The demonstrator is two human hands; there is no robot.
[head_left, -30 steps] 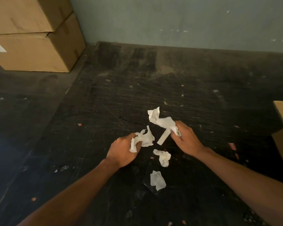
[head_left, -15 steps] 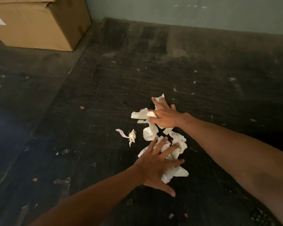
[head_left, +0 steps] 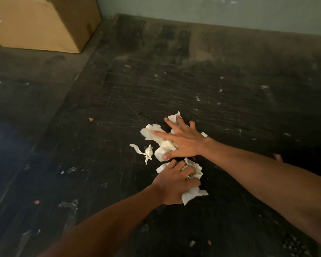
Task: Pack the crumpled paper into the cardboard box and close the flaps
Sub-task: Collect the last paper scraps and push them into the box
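Several pieces of white crumpled paper lie on the dark scratched floor. My right hand [head_left: 183,140] lies flat with spread fingers on the far pile of paper [head_left: 156,134]. My left hand [head_left: 174,184] has its fingers curled round the near wad of paper [head_left: 194,193]. A small twisted scrap [head_left: 147,152] lies apart, just left of both hands. A closed cardboard box [head_left: 41,25] stands at the far left by the wall.
A grey-green wall [head_left: 211,10] runs along the far side. Small bits of debris and tape [head_left: 69,204] dot the dark mat. A lighter concrete strip [head_left: 17,80] lies to the left.
My left hand went from flat and spread on the near paper to curled round it. My right hand has spread flat on the far pile. The view has shifted slightly.
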